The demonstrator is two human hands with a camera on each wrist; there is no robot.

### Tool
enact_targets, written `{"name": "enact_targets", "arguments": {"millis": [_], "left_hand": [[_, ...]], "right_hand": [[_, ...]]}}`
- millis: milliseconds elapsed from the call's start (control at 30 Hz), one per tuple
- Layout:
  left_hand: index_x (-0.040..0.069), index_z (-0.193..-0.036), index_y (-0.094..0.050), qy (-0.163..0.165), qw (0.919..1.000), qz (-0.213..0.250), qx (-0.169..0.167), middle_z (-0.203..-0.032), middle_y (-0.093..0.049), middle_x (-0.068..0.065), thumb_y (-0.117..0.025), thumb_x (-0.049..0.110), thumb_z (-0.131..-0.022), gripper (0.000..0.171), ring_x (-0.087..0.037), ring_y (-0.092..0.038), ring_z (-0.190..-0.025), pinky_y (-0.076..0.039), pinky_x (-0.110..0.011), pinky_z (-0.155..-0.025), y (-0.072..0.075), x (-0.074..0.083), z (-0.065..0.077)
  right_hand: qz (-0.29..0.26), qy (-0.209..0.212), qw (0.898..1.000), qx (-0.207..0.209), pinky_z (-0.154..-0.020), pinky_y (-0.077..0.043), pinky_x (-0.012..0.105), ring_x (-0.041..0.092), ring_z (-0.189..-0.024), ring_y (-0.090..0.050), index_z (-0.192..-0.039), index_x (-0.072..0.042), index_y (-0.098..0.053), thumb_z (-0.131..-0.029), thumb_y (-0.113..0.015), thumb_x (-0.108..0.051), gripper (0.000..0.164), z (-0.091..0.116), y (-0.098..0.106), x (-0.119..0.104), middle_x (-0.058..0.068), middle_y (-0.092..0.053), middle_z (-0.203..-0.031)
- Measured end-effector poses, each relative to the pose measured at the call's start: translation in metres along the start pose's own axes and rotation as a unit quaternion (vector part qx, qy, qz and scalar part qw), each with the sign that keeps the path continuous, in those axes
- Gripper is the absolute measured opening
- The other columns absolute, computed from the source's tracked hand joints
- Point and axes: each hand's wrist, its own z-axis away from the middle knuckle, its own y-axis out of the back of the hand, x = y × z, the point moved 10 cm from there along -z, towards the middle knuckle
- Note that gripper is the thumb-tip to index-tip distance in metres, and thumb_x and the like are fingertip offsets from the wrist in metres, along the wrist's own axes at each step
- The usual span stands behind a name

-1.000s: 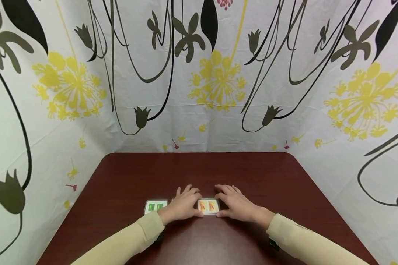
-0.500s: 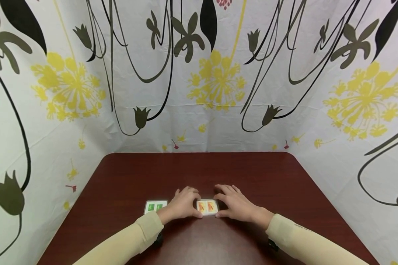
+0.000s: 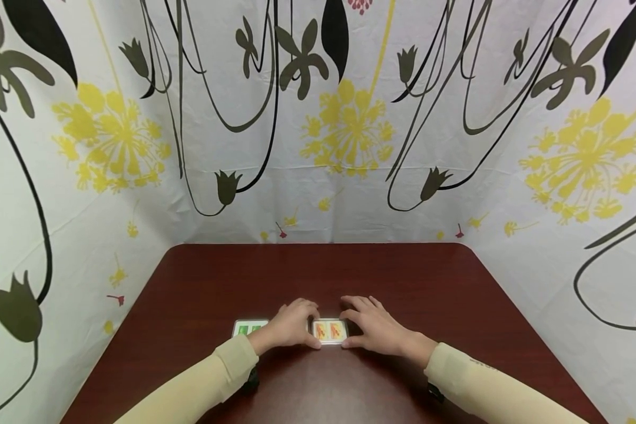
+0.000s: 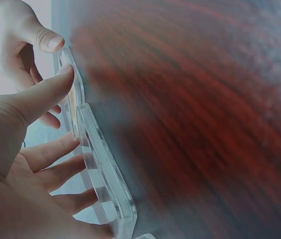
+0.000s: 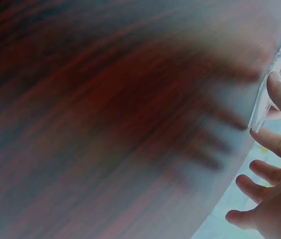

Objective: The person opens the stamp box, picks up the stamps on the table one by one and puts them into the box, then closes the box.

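Note:
A flat, clear-edged plastic case with two orange pictures lies on the table between both hands. My left hand holds its left end with thumb and index finger. At the right end, the thumb and index finger of my right hand hold it; the other fingers spread beyond it in the right wrist view. A second clear case lies beneath my left hand, end to end with the first, its top mostly hidden in the head view. Farther left is a similar case with green pictures, partly covered by my left wrist.
The dark red wooden table has rounded far corners. A white cloth printed with flowers hangs around its back and sides. At the bottom of the left wrist view, the corner of another clear piece shows.
The case with orange pictures has slid slightly left, towards the green one, with both hands moving along. My left hand's fingers have bent in a little.

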Motion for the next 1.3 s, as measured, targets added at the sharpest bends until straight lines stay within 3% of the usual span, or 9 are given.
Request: {"name": "enact_targets", "arguments": {"millis": [400,733,900,1100,1300], "left_hand": [[0.016,-0.115,-0.073,-0.001,1.0,-0.003,0.003,-0.139,-0.058,-0.003,-0.09,0.045,-0.073,0.053,-0.025,-0.049,-0.132,-0.034,-0.07,-0.1,0.0016,0.0007,0.0041],[0.018,-0.119,-0.076,-0.002,0.9991,-0.036,0.022,-0.139,-0.06,-0.002,-0.089,0.047,-0.073,0.056,-0.028,-0.05,-0.131,-0.032,-0.074,-0.099,0.0001,0.0015,0.0056],[0.019,-0.12,-0.076,0.019,0.9989,-0.04,0.017,-0.14,-0.059,-0.004,-0.089,0.047,-0.073,0.056,-0.034,-0.049,-0.131,-0.029,-0.075,-0.1,-0.0012,0.001,0.0072],[0.018,-0.114,-0.079,0.035,0.9978,-0.054,0.019,-0.138,-0.061,-0.005,-0.093,0.045,-0.068,0.055,-0.034,-0.053,-0.125,-0.03,-0.074,-0.1,0.003,0.0044,0.0025],[0.02,-0.116,-0.078,0.048,0.9977,-0.045,0.018,-0.141,-0.059,-0.002,-0.093,0.046,-0.068,0.056,-0.032,-0.05,-0.13,-0.03,-0.072,-0.102,0.0009,0.0008,0.0007]], "right_hand": [[0.017,-0.005,1.0,-0.006,-0.108,-0.025,0.068,0.03,-0.135,-0.042,-0.128,-0.02,-0.067,-0.085,-0.073,-0.06,0.058,-0.0019,-0.0016,-0.0002,0.009,-0.042,-0.153],[0.02,-0.011,1.0,-0.008,-0.106,-0.024,0.071,0.031,-0.137,-0.04,-0.126,-0.02,-0.072,-0.082,-0.077,-0.059,0.059,-0.0038,0.0,-0.0006,0.008,-0.043,-0.153],[-0.003,-0.019,1.0,-0.008,-0.104,-0.03,0.069,0.034,-0.135,-0.042,-0.122,-0.017,-0.075,-0.078,-0.083,-0.054,0.058,-0.0072,0.0007,-0.0024,0.012,-0.047,-0.15],[-0.025,-0.03,0.999,0.008,-0.099,-0.038,0.064,0.035,-0.13,-0.049,-0.121,-0.012,-0.075,-0.076,-0.086,-0.049,0.06,-0.0086,0.0009,0.0006,0.014,-0.055,-0.141],[-0.043,-0.032,0.998,0.014,-0.095,-0.044,0.061,0.035,-0.123,-0.055,-0.121,-0.009,-0.075,-0.076,-0.088,-0.044,0.058,-0.0083,0.0009,0.002,0.015,-0.059,-0.136]]}}
